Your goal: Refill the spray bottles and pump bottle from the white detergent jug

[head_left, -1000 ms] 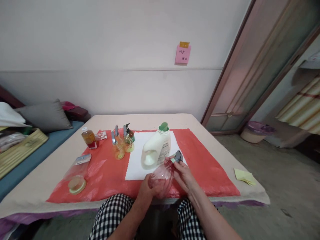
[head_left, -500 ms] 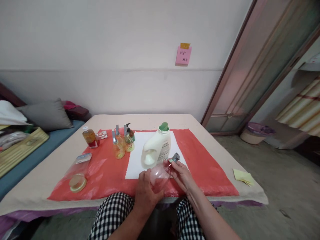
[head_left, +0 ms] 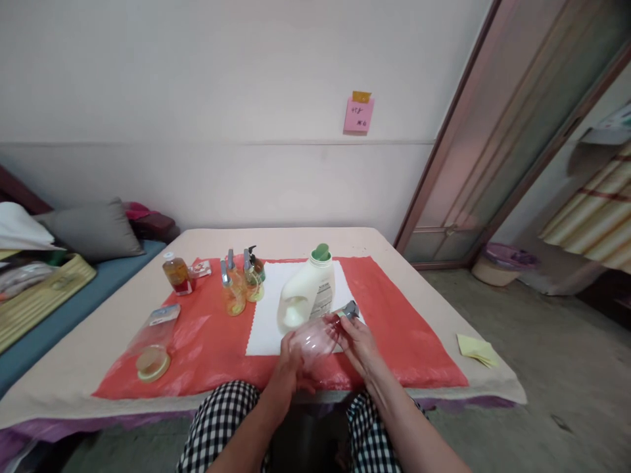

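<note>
A clear, bulbous bottle (head_left: 315, 340) with a grey top (head_left: 350, 309) lies tilted between my hands, above the front edge of the table. My left hand (head_left: 290, 368) is wrapped round its wide base. Its neck sits in the fingers of my right hand (head_left: 355, 336), just below the grey top. Directly behind it a white jug (head_left: 305, 292) with a green spout stands on a white sheet (head_left: 266, 328). To the left, several small bottles (head_left: 235, 299) of yellowish liquid with grey tops stand together, a dark pump bottle (head_left: 256, 263) behind them.
A bottle of amber liquid (head_left: 177, 272) and a small packet (head_left: 201, 268) stand at the back left. Nearer lie a clear bag (head_left: 162, 318) and a round lid (head_left: 152, 362) on the red sheet (head_left: 211, 355). Yellow notes (head_left: 477, 349) rest at the right table edge.
The bottle has tipped flatter, its base shifting left and its grey top slightly right. My left hand has moved a little left with the base.
</note>
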Action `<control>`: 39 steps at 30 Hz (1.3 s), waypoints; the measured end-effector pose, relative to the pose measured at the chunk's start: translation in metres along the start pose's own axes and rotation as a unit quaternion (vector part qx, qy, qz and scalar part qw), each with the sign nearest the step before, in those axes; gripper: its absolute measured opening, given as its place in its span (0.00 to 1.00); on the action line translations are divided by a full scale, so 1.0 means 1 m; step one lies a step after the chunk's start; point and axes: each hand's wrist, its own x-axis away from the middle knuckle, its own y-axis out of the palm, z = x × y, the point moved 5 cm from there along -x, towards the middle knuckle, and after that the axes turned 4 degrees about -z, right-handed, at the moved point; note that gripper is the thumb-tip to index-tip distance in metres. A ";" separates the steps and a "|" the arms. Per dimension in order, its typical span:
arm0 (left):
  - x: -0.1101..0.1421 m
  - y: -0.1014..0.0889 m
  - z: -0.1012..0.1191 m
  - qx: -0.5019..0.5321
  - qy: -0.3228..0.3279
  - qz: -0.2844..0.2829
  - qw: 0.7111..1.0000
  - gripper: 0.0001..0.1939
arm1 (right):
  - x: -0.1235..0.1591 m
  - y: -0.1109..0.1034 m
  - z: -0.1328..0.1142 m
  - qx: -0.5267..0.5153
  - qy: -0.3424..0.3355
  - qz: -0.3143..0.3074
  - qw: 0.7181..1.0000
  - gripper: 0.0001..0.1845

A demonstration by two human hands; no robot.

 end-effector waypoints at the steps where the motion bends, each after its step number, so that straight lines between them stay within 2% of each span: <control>1: 0.001 0.000 0.000 0.012 -0.020 -0.005 1.000 0.42 | 0.000 -0.001 -0.001 -0.001 -0.001 0.001 1.000 0.18; 3: 0.004 0.000 0.001 0.016 -0.034 -0.011 0.999 0.38 | 0.000 -0.002 -0.001 -0.004 0.001 0.001 1.000 0.18; 4: 0.005 0.000 0.001 0.002 -0.020 -0.015 1.000 0.37 | 0.000 -0.002 -0.001 -0.006 0.004 0.000 1.000 0.18; 6: 0.006 -0.001 0.003 -0.086 0.071 -0.007 0.994 0.40 | -0.001 -0.002 -0.001 -0.012 0.011 -0.002 1.000 0.17; 7: 0.007 -0.001 0.005 -0.149 0.136 0.007 0.979 0.41 | -0.001 -0.002 -0.001 -0.014 0.016 -0.004 1.000 0.17; 9: 0.009 0.000 0.006 -0.261 0.249 0.044 0.932 0.41 | -0.001 -0.002 0.000 -0.017 0.026 -0.007 0.999 0.16; 10: 0.009 0.000 0.005 -0.291 0.276 0.060 0.914 0.42 | -0.001 -0.002 0.000 -0.018 0.029 -0.009 0.999 0.16; 11: 0.008 -0.001 0.003 -0.299 0.278 0.072 0.910 0.43 | -0.001 -0.002 0.000 -0.019 0.031 -0.009 0.999 0.16; 13: 0.003 -0.004 -0.002 -0.258 0.234 0.080 0.934 0.52 | 0.000 -0.004 0.001 -0.019 0.032 -0.007 0.999 0.16; 15: -0.002 -0.008 -0.005 -0.176 0.161 0.071 0.969 0.62 | 0.000 -0.005 0.001 -0.019 0.029 -0.005 0.999 0.16; 16: -0.004 -0.009 -0.007 -0.130 0.119 0.062 0.982 0.63 | 0.000 -0.006 0.000 -0.020 0.028 -0.005 0.999 0.17; 17: -0.004 -0.009 -0.008 -0.082 0.075 0.050 0.993 0.62 | 0.000 -0.006 0.000 -0.020 0.027 -0.005 0.999 0.17; 19: -0.003 -0.009 -0.009 0.008 0.001 0.028 1.000 0.52 | -0.001 -0.006 0.000 -0.021 0.026 -0.007 0.999 0.17; 22: 0.001 -0.004 -0.007 0.074 -0.044 -0.019 0.996 0.38 | -0.001 -0.007 0.000 -0.024 0.026 -0.010 0.999 0.17; 23: 0.002 -0.002 -0.005 0.062 -0.029 -0.030 0.997 0.37 | -0.002 -0.007 0.000 -0.026 0.025 -0.010 0.999 0.16; 25: 0.003 -0.002 0.002 -0.016 0.060 -0.020 0.998 0.41 | -0.003 -0.008 0.000 -0.030 0.022 -0.013 0.999 0.15; 27: 0.007 -0.002 0.010 -0.137 0.195 0.030 0.971 0.41 | -0.004 -0.009 0.001 -0.032 0.022 -0.016 0.999 0.15; 28: 0.009 -0.001 0.013 -0.189 0.247 0.053 0.949 0.39 | -0.004 -0.010 0.001 -0.032 0.023 -0.018 0.999 0.15; 29: 0.009 0.001 0.014 -0.220 0.271 0.063 0.935 0.38 | -0.004 -0.010 0.001 -0.031 0.024 -0.019 0.999 0.16; 30: 0.007 0.001 0.012 -0.215 0.259 0.060 0.940 0.40 | -0.004 -0.010 0.001 -0.030 0.024 -0.019 0.999 0.16; 31: 0.003 0.001 0.008 -0.180 0.216 0.046 0.959 0.43 | -0.003 -0.010 0.002 -0.028 0.025 -0.018 0.999 0.16; 33: -0.003 0.000 0.000 -0.071 0.092 0.011 0.993 0.49 | -0.002 -0.008 0.001 -0.022 0.024 -0.017 0.999 0.17; 34: -0.003 0.000 -0.002 -0.026 0.036 -0.004 0.999 0.48 | -0.001 -0.007 0.001 -0.019 0.023 -0.016 0.999 0.17; 36: -0.001 -0.001 -0.002 0.023 -0.045 -0.033 0.998 0.43 | 0.000 -0.006 0.001 -0.014 0.021 -0.015 1.000 0.17; 39: 0.007 -0.001 0.000 0.069 -0.118 -0.076 0.988 0.41 | 0.000 -0.005 0.001 -0.012 0.017 -0.012 1.000 0.17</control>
